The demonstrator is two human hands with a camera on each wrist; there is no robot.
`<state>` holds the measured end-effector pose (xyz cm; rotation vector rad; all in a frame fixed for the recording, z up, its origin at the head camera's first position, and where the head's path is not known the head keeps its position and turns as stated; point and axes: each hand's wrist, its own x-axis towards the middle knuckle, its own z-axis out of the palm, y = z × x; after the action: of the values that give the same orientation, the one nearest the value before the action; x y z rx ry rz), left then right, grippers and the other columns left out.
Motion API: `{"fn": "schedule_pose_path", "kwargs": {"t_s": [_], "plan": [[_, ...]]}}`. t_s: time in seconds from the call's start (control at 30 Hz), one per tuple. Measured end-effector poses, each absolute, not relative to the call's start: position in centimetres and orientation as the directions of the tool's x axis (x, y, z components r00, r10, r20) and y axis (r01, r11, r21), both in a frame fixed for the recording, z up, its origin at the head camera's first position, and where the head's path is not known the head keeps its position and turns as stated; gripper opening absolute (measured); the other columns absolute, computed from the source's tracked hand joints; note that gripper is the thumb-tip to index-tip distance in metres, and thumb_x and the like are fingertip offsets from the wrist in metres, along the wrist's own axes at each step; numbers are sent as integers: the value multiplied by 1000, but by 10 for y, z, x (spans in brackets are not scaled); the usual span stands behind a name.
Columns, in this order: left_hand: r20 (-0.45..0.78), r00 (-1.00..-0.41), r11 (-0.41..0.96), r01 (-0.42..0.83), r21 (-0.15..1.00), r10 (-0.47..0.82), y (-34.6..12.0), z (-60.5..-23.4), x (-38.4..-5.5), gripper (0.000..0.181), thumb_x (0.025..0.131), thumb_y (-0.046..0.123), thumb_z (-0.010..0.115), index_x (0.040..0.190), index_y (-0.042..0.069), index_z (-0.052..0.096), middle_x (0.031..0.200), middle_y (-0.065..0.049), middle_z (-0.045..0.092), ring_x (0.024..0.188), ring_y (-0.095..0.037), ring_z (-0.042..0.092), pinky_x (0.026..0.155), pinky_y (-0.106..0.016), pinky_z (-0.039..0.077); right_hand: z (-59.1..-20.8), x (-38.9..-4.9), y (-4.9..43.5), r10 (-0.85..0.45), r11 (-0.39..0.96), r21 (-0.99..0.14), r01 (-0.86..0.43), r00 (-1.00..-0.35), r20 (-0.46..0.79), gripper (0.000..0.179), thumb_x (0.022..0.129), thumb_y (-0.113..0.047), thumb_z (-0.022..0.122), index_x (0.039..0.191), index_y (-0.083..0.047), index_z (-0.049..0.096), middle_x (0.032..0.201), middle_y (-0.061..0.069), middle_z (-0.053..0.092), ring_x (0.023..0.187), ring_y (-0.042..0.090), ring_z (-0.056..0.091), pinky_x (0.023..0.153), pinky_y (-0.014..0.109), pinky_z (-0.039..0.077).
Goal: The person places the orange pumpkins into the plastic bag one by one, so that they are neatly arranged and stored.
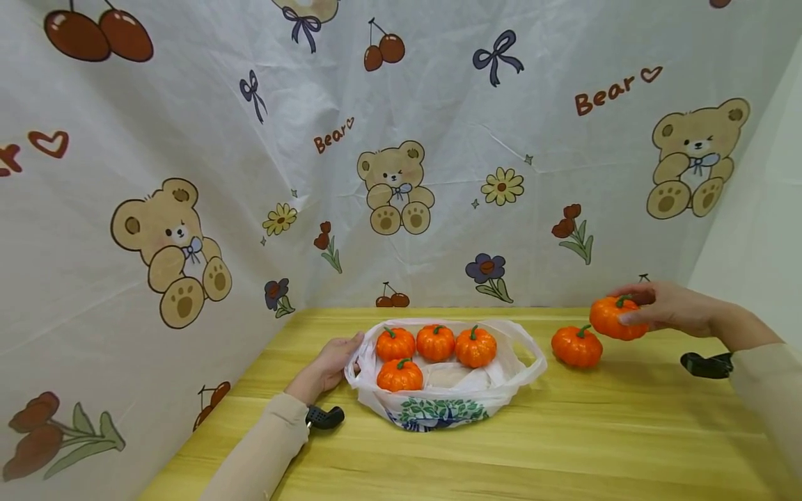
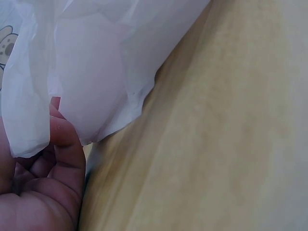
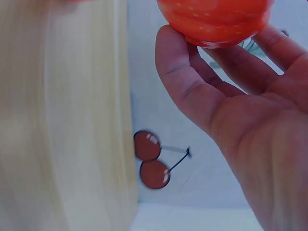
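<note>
A white plastic bag [image 1: 438, 410] with a green tree print lies on the table with its mouth spread wide. Inside it sit several small orange toy pumpkins [image 1: 475, 346] with green stems. At the bag's left side my left hand [image 1: 335, 358] grips its handle; the left wrist view shows curled fingers [image 2: 67, 149] around the thin plastic. On the right, my right hand [image 1: 673, 309] holds another pumpkin [image 1: 610, 319] above the table, between thumb and fingers. Just left of and below it, one more pumpkin [image 1: 577, 346] stands on the table.
The wooden table [image 1: 564, 445] meets a hanging cloth [image 1: 438, 104] printed with bears, flowers and cherries at its back and left. Black wrist-camera mounts [image 1: 324, 417] stick out from both forearms. The bag's right handle loop [image 1: 532, 358] stands out toward the right.
</note>
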<state>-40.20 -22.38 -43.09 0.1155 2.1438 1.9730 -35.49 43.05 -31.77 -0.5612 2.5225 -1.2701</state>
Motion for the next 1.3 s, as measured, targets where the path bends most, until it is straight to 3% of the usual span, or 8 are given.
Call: {"fn": "schedule_pose_path", "kwargs": {"t_s": [0.63, 1.3], "plan": [[-83, -970, 84, -65, 994, 228, -222, -429, -399, 45, 110, 42, 47, 100, 3, 66, 72, 3, 62, 56, -6, 55, 54, -19, 50, -289, -363, 352, -505, 578, -779, -244, -857, -106, 67, 96, -18, 73, 151, 0, 40, 129, 20, 62, 108, 27, 66, 90, 36, 60], [-91, -969, 105, -68, 992, 231, -222, -430, -400, 45, 111, 42, 45, 96, 4, 65, 70, 3, 61, 55, -5, 55, 53, -20, 50, -272, -366, 257, -622, 591, -703, -394, -778, -86, 65, 86, -26, 85, 142, -11, 56, 127, 10, 68, 116, 28, 63, 95, 37, 59]]}}
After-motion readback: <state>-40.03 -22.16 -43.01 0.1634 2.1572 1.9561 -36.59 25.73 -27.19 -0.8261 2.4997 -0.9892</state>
